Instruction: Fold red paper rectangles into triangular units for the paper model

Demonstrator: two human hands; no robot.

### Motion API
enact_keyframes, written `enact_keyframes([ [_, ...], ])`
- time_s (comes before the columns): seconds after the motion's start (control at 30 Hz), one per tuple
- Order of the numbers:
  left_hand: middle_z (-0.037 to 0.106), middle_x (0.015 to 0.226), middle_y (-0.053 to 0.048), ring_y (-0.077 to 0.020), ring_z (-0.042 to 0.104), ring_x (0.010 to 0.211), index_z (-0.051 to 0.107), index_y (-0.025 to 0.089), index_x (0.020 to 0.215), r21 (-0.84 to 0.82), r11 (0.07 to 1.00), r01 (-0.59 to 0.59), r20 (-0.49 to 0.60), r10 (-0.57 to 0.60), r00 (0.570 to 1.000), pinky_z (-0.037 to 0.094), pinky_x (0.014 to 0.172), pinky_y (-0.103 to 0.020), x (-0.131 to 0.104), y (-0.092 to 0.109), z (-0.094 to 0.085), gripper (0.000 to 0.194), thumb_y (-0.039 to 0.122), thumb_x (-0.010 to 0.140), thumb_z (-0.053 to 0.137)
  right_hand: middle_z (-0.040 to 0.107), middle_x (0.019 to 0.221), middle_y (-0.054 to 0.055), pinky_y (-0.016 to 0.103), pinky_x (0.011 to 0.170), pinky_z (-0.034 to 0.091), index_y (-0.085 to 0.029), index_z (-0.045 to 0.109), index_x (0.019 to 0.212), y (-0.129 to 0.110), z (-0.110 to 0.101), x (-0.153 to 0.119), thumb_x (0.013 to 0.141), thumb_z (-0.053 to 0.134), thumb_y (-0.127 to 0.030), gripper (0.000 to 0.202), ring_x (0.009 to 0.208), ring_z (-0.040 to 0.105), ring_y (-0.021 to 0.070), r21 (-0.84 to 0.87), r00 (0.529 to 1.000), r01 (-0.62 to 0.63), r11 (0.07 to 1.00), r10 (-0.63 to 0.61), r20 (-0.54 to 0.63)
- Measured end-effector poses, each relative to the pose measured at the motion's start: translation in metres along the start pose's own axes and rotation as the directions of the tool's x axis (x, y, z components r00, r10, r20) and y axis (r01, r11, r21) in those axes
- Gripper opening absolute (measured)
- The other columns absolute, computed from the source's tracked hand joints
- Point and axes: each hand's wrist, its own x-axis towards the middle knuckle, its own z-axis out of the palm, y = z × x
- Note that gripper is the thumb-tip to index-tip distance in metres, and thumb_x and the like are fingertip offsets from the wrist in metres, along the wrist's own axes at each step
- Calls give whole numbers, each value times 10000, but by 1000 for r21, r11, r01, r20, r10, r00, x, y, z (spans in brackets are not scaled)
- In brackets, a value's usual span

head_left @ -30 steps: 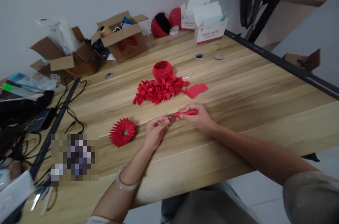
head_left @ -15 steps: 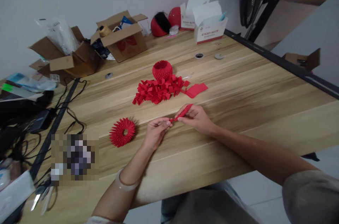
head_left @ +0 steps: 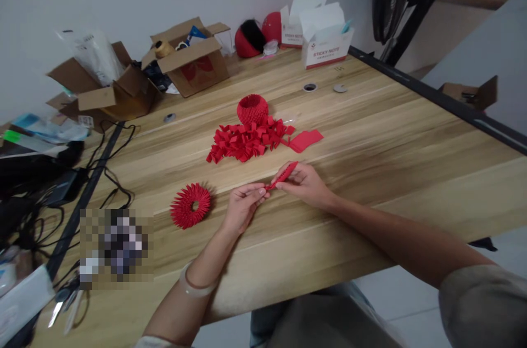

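Observation:
My right hand (head_left: 302, 186) is closed on a slim red strip of folded paper pieces (head_left: 287, 172), which slants up between thumb and fingers. At the strip's lower end, my left hand (head_left: 244, 201) pinches a small red paper piece (head_left: 267, 187). The fingertips of both hands are close together. Left of my left hand lies a spiky red paper ring (head_left: 190, 206) with a hole in its middle. Beyond the hands, a loose heap of folded red pieces (head_left: 242, 141) spreads in front of a round red paper bowl (head_left: 252, 110). Flat red paper (head_left: 307, 140) lies to the heap's right.
Open cardboard boxes (head_left: 195, 71) and white sticky note boxes (head_left: 327, 49) stand along the wall, with red round objects (head_left: 246, 43) between them. Black cables (head_left: 107, 172) run down the left side. Scissors (head_left: 60, 304) lie at the lower left. A black fan (head_left: 391, 2) stands beyond the far right.
Both hands stay in nearly the same place. The red strip in my right hand has shifted very slightly; the other things have not moved.

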Motion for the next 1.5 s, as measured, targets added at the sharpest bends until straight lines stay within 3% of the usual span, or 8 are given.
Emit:
enact_keyframes([
  [0.4, 713, 653, -76, -131, 651, 629, 731, 102, 684, -30, 999, 13, 13, -13, 1000, 515, 651, -230, 0, 2, 1, 150, 103, 537, 703, 640, 766, 38, 246, 676, 496, -138, 584, 719, 3, -1, 2, 678, 689, -195, 126, 703, 611, 111, -8, 999, -31, 999, 30, -40],
  [0.6, 728, 680, -55, -96, 641, 601, 736, 130, 696, 3, 1000, -12, 4, 12, 1000, 509, 653, -200, -2, 2, 3, 198, 136, 504, 782, 647, 708, 21, 248, 648, 506, -146, 576, 669, 3, 1, 1, 640, 723, -217, 166, 645, 621, 111, 50, 992, -108, 993, 111, -64],
  [1.13, 741, 799, -60, -142, 664, 716, 737, 189, 685, 218, 955, -199, 30, 198, 980, 497, 781, -281, 1, -5, -3, 170, 179, 525, 793, 638, 674, 9, 237, 600, 511, -156, 556, 629, 1, 6, -2, 603, 745, -295, 236, 619, 611, 110, -19, 989, -73, 997, 70, -128],
  [1.33, 740, 780, -59, -134, 656, 687, 738, 183, 692, 245, 948, -203, 33, 202, 979, 498, 748, -265, 0, -6, -4, 158, 175, 541, 786, 659, 723, 37, 256, 628, 517, -162, 602, 668, -2, 4, -5, 685, 676, -260, 124, 658, 626, 129, -242, 995, 52, 969, -71, -71],
  [1.5, 728, 678, -48, -107, 633, 604, 735, 164, 664, 146, 983, -114, 2, 115, 993, 496, 672, -231, -1, -2, 0, 196, 186, 486, 814, 690, 730, 31, 259, 649, 521, -186, 651, 761, -2, 1, -7, 727, 643, -232, 57, 679, 650, 140, -437, 982, 172, 883, -191, -1],
])
